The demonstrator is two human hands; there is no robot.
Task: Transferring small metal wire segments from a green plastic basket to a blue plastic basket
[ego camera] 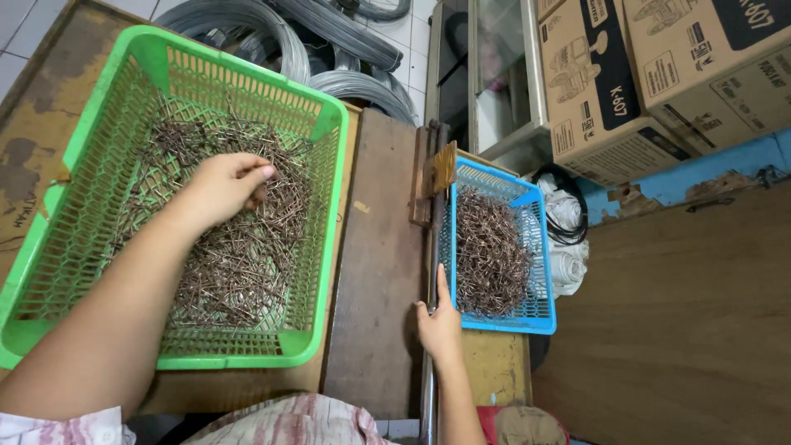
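workshop | wire coils | baskets of metal pins | cartons

White tile floor, worn wooden table, blue wall, perhaps flaking; cardboard boxes.

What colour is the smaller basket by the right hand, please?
Blue basket, clearest in the head view.

Two hands: the left hand and the right hand. Two mesh baskets, one a green basket, the other a smaller blue basket; each holds a heap of nails too many to count. Three cardboard boxes show. Several wire coils lie behind, their exact number unclear.
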